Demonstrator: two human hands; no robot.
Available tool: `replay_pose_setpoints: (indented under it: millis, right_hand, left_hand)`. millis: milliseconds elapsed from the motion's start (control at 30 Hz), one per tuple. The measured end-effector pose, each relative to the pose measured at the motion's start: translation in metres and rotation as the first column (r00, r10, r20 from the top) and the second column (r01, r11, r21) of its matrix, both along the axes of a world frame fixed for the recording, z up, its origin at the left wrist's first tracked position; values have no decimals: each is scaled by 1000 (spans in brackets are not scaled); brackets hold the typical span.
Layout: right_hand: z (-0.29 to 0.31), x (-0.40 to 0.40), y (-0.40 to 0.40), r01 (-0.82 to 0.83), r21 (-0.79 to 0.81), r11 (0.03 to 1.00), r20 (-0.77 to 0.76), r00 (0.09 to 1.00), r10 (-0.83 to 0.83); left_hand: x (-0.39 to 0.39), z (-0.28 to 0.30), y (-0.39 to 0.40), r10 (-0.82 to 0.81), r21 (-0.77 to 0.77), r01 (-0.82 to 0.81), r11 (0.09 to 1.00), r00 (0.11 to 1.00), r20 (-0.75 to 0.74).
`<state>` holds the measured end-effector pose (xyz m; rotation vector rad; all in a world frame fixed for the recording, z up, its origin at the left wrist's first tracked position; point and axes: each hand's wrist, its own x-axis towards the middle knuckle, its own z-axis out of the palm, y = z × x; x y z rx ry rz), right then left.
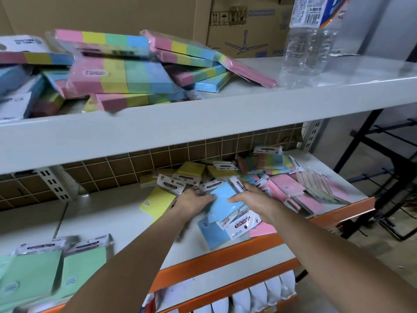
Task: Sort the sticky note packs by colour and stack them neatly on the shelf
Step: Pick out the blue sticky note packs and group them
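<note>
Both my hands hold a blue sticky note pack (225,199) over the lower shelf (126,222). My left hand (194,199) grips its left edge and my right hand (250,197) grips its right edge. More blue packs (212,233) lie under it near the shelf's orange front edge. A yellow pack (155,203) lies left of my hands, with more yellow packs (191,170) behind. Pink packs (286,188) lie jumbled to the right. Two stacks of green packs (31,272) stand at the front left.
The upper shelf (225,114) carries a loose pile of multicolour packs (126,73) and a clear plastic bottle (311,35) at its right. Cardboard boxes (246,26) stand behind. A multicolour pack (266,163) lies at the lower shelf's back right. Black metal frames (383,168) stand right of the shelving.
</note>
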<state>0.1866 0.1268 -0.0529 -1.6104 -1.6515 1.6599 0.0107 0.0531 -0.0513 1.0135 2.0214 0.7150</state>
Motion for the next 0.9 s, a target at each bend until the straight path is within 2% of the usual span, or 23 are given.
replay_pose_setpoints:
  millis: [67,200,300,400,467,533,600,700,900]
  right_hand:
    - [4,3,-4,0,-3,1000,-32,999,0]
    - [14,7,-18,16,-22,1000,-119,993,-18]
    - [19,4,-28,17,-46,999,-120,993,-22]
    - [-29,3,4,-9,-41,999,-173,985,1]
    - [-43,-1,11,-18,-47,999,-208,978,8]
    - [-13,-5,-15,-22,-40,999,-242,970,12]
    - [16,-8,-40,-18,-35,999,-217,976,10]
    - [24,-13,-53,-18,-47,999,-198,980,8]
    - [13,-33,-58,-143,113,983,-63,987,150]
  left_hand:
    - [2,0,-2,19,5,-19,1000,999,-27]
    - [10,6,-15,108,22,-110,994,992,59]
    - [17,10,-25,209,12,-218,976,951,229]
    - [26,14,-35,246,-23,-273,962,823,513]
    - [30,13,-40,231,-10,-282,959,764,602]
    - [31,13,-44,231,21,-322,947,723,651]
    - [29,13,-49,220,50,-345,937,698,682]
    - [28,16,-59,227,62,-363,930,696,681]
    - [18,17,-82,317,71,-472,879,690,651]
